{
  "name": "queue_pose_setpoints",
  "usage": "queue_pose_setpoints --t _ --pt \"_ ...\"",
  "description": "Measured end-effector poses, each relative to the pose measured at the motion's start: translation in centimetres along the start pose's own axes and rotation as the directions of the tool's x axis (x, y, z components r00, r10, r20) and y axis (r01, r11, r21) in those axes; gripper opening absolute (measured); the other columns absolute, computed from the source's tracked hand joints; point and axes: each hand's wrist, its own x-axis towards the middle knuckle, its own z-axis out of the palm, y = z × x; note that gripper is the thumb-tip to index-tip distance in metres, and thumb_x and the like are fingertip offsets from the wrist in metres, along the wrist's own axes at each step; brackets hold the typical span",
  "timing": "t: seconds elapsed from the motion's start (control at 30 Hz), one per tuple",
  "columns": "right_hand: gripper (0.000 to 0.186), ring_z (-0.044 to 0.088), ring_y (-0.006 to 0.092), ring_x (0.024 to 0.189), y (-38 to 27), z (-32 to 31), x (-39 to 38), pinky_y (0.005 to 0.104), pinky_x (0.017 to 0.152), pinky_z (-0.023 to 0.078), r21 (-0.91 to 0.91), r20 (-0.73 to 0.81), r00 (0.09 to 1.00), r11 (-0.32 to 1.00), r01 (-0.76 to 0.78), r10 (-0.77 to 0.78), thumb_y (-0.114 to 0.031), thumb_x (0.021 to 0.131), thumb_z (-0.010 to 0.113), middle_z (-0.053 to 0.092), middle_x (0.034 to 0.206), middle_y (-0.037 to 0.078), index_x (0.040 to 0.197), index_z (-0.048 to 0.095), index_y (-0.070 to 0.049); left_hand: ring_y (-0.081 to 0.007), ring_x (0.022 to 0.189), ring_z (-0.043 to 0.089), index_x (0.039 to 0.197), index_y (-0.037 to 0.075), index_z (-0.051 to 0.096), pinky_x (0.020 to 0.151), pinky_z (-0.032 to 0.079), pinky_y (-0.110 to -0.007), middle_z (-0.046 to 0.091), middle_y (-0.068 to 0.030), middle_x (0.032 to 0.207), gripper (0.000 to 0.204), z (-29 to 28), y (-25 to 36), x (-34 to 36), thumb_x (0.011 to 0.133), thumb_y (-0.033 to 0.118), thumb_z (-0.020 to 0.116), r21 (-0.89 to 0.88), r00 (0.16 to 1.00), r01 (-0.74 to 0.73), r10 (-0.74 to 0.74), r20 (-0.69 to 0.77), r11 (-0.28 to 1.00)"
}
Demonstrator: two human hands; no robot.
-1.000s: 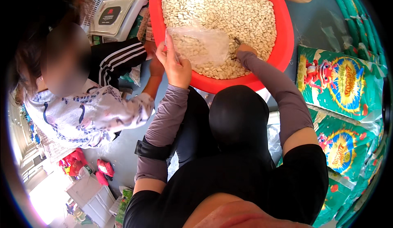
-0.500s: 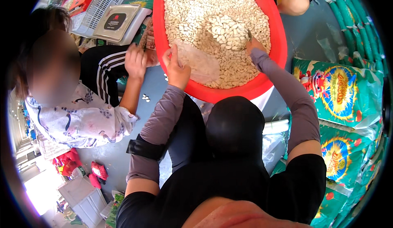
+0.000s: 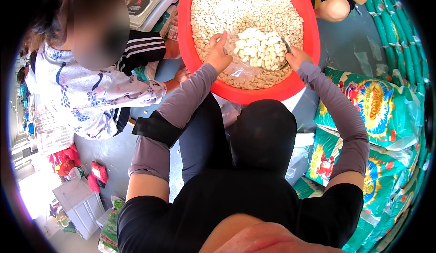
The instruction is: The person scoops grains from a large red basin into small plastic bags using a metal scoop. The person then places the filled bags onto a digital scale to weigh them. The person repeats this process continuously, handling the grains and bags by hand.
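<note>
Before me a red oval tub (image 3: 185,26) holds a broad bed of pale, flat seeds (image 3: 245,8) that look like pumpkin seeds. My right hand (image 3: 298,58) is closed on the handle of a scoop (image 3: 286,45), whose dark rim shows beside a heaped load of seeds (image 3: 259,49). My left hand (image 3: 219,54) pinches a clear plastic bag (image 3: 240,71) over the tub's near left part. The heaped scoop is close beside the bag, at its mouth side; whether any seeds are inside the bag is unclear.
A co-worker (image 3: 91,89) crouches close at my left, one hand low near the tub. Beyond stands a scale (image 3: 146,8). Green printed sacks (image 3: 374,105) are stacked at my right. Another person's bent knee (image 3: 335,8) is at the far right. Metal shows in the far seeds.
My right hand has brought the heaped scoop nearer to me and to the bag. My left hand has moved right and up with the bag. The co-worker has leaned in closer.
</note>
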Motion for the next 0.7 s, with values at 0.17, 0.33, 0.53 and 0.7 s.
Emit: queue_pose_setpoints --t 0.17,0.33,0.53,0.7 --pt "0.038 0.058 0.037 0.088 -0.8 1.7 -0.2 0.0444 0.078 0.045 -0.177 0.041 0.999 0.984 0.019 -0.012 -0.034 0.084 0.041 0.061 0.094 0.022 0.099 0.054 -0.002 -0.0122 0.077 0.047 0.137 0.006 0.034 0.067 0.043 -0.022 0.031 -0.0092 0.126 0.075 1.6 -0.6 0.8 0.066 -0.015 0.046 -0.076 0.981 -0.128 0.138 0.139 0.989" --pt "0.036 0.06 0.0356 0.087 -5.3 1.4 0.6 0.0421 0.08 0.046 -0.268 0.108 0.994 0.963 0.039 -0.01 -0.03 0.082 0.043 0.062 0.092 0.022 0.098 0.056 0.0 -0.0165 0.098 0.046 0.138 0.003 0.029 0.076 0.043 -0.022 0.025 -0.0135 0.133 0.076 5.8 0.9 1.2 0.066 -0.014 0.044 -0.071 0.953 -0.256 0.264 0.146 0.964" --pt "0.021 0.061 0.027 0.075 -10.9 0.1 -1.0 0.0405 0.069 0.045 -0.718 -0.018 0.882 0.62 0.316 -0.47 -0.019 0.077 0.049 0.06 0.079 0.016 0.09 0.053 -0.003 -0.0217 0.109 0.042 0.139 0.003 0.026 0.087 0.041 -0.024 0.022 -0.0185 0.133 0.075 4.3 3.6 0.1 0.068 -0.014 0.046 -0.149 0.952 -0.247 0.212 -0.221 0.957" --pt "0.007 0.053 0.0196 0.062 -8.9 -0.6 -1.2 0.036 0.059 0.041 -0.878 -0.207 0.551 0.401 0.259 -0.808 -0.015 0.076 0.049 0.048 0.068 0.003 0.082 0.049 -0.012 -0.0316 0.121 0.032 0.137 -0.002 0.027 0.099 0.033 -0.029 0.022 -0.0211 0.132 0.073 0.4 -2.9 -3.4 0.068 -0.013 0.045 0.06 0.97 0.088 -0.071 -0.233 0.994"
